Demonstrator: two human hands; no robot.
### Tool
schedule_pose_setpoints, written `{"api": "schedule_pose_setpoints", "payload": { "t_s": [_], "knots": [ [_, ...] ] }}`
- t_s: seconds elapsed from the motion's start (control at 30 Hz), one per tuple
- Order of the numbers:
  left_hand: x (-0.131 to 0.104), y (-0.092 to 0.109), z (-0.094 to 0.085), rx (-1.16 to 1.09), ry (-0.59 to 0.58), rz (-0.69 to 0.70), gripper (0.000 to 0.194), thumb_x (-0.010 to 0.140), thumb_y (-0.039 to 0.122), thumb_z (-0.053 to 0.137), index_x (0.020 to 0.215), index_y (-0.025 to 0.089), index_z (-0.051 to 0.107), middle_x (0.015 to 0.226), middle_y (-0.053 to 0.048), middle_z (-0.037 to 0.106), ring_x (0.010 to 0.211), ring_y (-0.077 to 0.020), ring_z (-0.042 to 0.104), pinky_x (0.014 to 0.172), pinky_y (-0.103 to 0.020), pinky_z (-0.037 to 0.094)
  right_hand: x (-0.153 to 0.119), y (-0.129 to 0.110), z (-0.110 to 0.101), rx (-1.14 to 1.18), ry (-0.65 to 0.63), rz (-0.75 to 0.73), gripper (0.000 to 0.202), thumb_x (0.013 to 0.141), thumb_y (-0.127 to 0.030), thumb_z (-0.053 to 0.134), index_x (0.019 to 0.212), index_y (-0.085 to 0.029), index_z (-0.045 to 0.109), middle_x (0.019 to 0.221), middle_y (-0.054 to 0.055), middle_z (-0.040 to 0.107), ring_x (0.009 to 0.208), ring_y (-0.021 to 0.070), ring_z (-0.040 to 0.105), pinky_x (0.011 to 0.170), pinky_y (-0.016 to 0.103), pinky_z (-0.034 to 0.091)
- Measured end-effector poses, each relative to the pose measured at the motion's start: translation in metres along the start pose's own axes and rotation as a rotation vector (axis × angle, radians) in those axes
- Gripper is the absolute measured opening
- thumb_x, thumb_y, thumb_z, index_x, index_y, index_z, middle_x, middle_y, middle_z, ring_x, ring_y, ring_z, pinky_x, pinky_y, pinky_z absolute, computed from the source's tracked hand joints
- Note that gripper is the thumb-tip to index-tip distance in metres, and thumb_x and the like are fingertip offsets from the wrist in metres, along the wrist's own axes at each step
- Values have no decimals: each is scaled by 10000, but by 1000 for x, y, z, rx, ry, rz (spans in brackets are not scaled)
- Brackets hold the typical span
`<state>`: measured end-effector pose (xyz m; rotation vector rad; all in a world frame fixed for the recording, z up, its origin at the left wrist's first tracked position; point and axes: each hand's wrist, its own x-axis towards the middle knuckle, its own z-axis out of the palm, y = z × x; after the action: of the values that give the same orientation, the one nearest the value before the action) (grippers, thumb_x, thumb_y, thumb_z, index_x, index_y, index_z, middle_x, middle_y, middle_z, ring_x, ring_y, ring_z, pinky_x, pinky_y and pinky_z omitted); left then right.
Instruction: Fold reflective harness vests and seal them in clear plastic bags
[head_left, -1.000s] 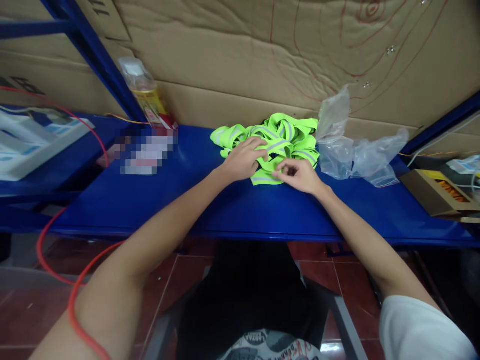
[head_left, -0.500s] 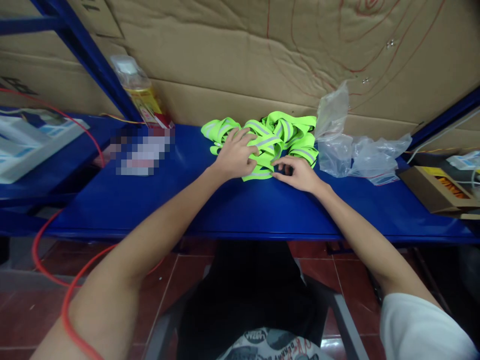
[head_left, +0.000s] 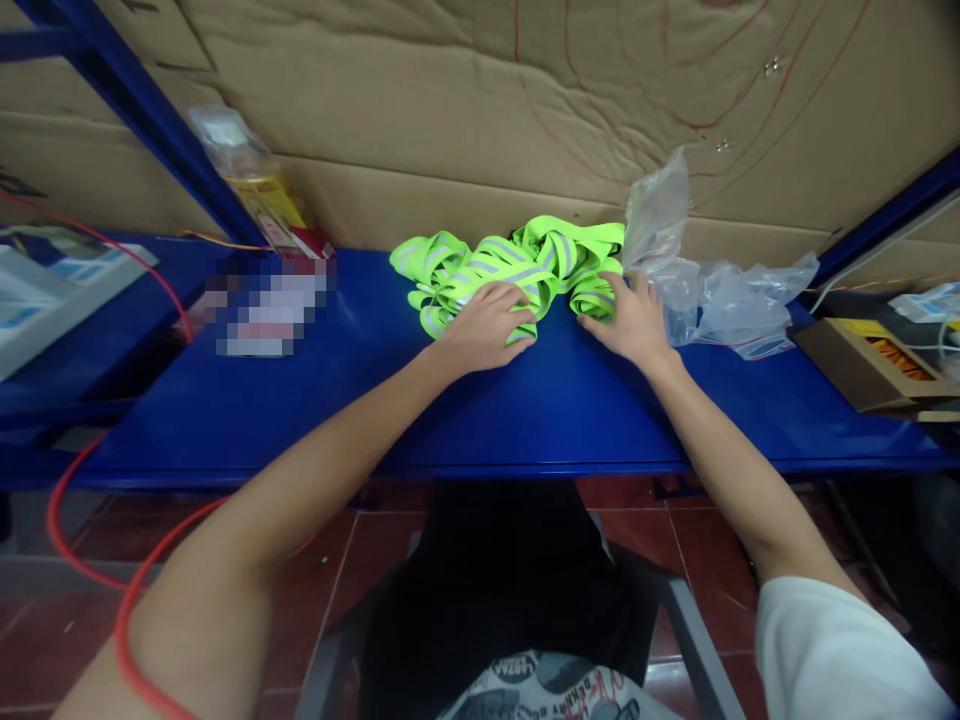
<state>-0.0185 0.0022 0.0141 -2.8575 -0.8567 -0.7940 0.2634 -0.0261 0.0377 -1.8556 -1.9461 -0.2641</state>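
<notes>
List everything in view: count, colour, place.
strips: heap, number unclear, neon green and grey, centre
table: one, blue, centre
plastic bags: count unclear, clear, right of strips
box: one, brown, table's right end
bottle: one, clear with yellow-red label, table's back left
pixelated patch: one, mostly whitish, near bottle
cardboard: count unclear, brown, behind table
frame bars: several, blue, back left and right
red cord: count unclear, red, left
white items: several, white and blue, both edges
white cable: count unclear, white, right edge
chair: one, grey, under person
floor: one, dark red, below
trousers: one pair, black, bottom
shirt: one, pale, patterned, bottom
arms: two, bare, below hands
left hand: one, bare, on strips
right hand: one, bare, at strips' right
</notes>
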Motion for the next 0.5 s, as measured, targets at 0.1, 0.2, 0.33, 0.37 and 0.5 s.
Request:
{"api": "schedule_pose_setpoints", "payload": {
  "t_s": [0.1,0.2,0.33,0.37,0.5],
  "knots": [
    [1,-4,-5,41,-10,-63,322,1029,356,640,1203,178,845,1262,-165,753,1291,-370,645,1242,-608,453,0,3,3,44,-112,48,700,882,-295,786,1566,-225,656,1480,230,624,1189,435,733,1036,618,615],
    [1,-1,-7,81,-15,-102,358,1022,330,629,1271,157,818,1242,-168,751,1280,-377,640,1285,-623,416,4,2,3,249,-1,-39,483,849,-222,746,1330,-218,790,1329,177,694,1169,380,742,1069,575,626],
    [0,7,-5,91,4,-133,441,995,277,628,1406,159,731,1307,-177,728,1306,-390,618,1270,-621,423,11,-6,3,887,84,10,254,912,-447,723,1052,-239,763,1080,81,755,901,272,760,822,478,712],
    [0,10,-4,73,12,-138,492,980,274,645,1457,163,692,1342,-179,716,1312,-392,615,1247,-610,444,12,-9,4,1055,70,70,303,917,-522,728,1045,-247,737,1031,63,750,830,250,756,735,444,714],
    [1,20,1,-52,107,-189,896,896,433,823,1667,164,455,1502,-199,661,1352,-418,623,1208,-590,483,14,-19,4,1467,-80,220,508,852,-699,797,1095,-275,659,895,22,733,805,261,800,673,416,733]
  ]
}}
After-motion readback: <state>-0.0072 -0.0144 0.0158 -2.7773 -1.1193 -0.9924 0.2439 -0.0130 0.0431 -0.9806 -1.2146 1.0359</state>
